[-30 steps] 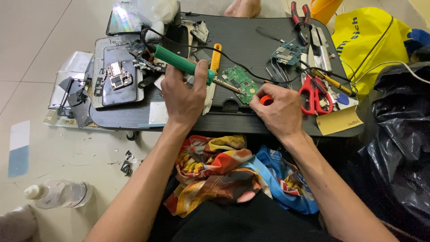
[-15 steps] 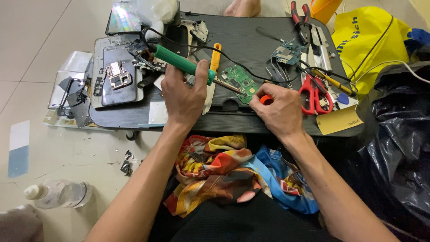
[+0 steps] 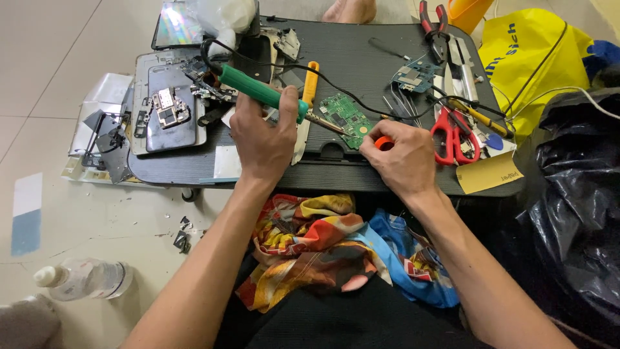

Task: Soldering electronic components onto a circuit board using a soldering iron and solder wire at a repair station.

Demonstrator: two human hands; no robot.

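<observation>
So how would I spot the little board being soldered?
Find the dark work tray on the person's lap. Near its front edge, between both hands, lies a small green circuit board. Unlike the bluish board farther back, the soldering iron's tip touches it.

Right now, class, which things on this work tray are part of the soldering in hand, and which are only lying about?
In use:
left hand gripping the green soldering iron
green circuit board
right hand with a small orange object

Lying about:
red scissors
red pliers
opened phone
plastic bottle
</observation>
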